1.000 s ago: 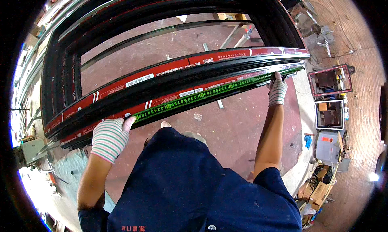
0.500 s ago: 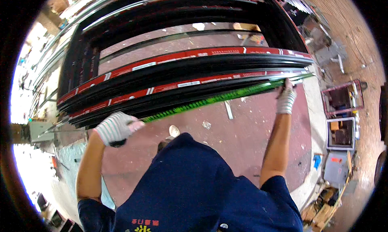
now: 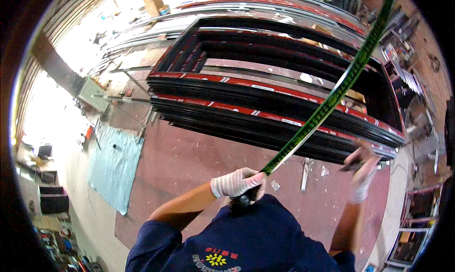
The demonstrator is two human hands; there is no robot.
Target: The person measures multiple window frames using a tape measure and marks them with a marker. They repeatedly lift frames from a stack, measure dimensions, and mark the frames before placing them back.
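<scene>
My left hand [image 3: 241, 184], in a white striped glove, is closed around a tape measure in front of my chest. A black part, seemingly its case [image 3: 241, 202], shows under the fingers. From the hand the long green tape blade [image 3: 318, 115] slants up to the far right, passing over the stacked black frames [image 3: 246, 99] with red strips. My right hand [image 3: 362, 172], gloved the same way and blurred, is off the blade near the frames' right front corner. Its fingers are bent round something dark that I cannot make out.
The frames rest on metal supports [image 3: 142, 125] above a dark red floor [image 3: 189, 158]. A pale blue sheet [image 3: 113, 170] lies to the left. A metal strip [image 3: 304, 175] and scraps lie below the stack. Long profiles [image 3: 265, 9] lie behind, and window-like frames [image 3: 419, 203] stand at the right.
The tape blade lay along the stack's front edge between both hands. Now it rises free to the upper right from my left hand. My right hand has let go of it, and the view has shifted left.
</scene>
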